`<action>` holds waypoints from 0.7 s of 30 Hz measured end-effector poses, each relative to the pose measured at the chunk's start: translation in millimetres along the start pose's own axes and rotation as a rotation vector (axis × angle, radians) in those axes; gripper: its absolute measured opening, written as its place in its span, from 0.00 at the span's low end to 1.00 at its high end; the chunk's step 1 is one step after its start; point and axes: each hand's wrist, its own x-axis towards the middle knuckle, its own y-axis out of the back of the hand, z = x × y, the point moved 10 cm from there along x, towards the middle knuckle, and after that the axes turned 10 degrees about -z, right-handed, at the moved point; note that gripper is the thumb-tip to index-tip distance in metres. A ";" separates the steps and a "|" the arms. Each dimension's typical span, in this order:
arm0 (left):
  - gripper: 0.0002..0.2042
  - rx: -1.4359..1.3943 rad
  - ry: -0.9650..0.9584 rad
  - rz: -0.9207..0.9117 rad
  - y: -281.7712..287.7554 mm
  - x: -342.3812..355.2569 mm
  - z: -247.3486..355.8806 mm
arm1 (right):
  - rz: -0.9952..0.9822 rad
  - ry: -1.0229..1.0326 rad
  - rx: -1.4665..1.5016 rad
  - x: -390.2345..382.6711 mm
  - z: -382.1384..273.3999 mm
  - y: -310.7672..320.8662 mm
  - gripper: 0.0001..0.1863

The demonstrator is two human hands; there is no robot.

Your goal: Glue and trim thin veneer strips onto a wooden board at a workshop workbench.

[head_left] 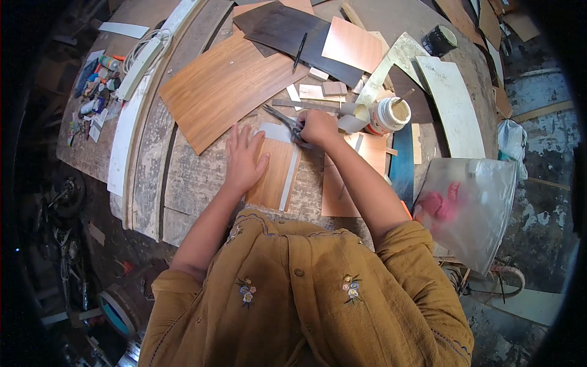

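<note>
My left hand point(246, 160) lies flat with fingers spread on the left edge of a small wood-grain panel point(273, 177). A narrow pale grey strip point(288, 181) runs along the panel's right side, and a grey piece point(275, 132) covers its far end. My right hand point(319, 129) is closed around dark scissors point(282, 117), whose blades point to the far left, over the panel's far right corner. Its fingers partly hide the handles. Right of the panel is another wood-grain piece point(342, 189), partly under my right forearm.
A white glue tub point(389, 116) with a stick in it stands right of my right hand. Beyond lie a large wood-grain sheet point(226, 85), dark sheets point(293, 30) and a black pen point(299, 51). A clear plastic bag point(471, 202) hangs at the right edge; a power strip point(139, 68) sits left.
</note>
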 end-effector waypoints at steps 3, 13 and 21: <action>0.18 -0.176 0.038 0.061 7.1 6.7 -0.4 | 0.043 -0.006 -0.005 -3.9 -2.3 2.8 0.09; 0.10 -0.230 -0.137 0.090 4.9 22.8 32.7 | 0.102 -0.033 -0.050 -1.0 2.3 2.2 0.12; 0.09 -0.649 0.125 -0.097 -45.9 18.1 9.6 | -0.006 0.143 0.403 1.0 18.2 -0.2 0.23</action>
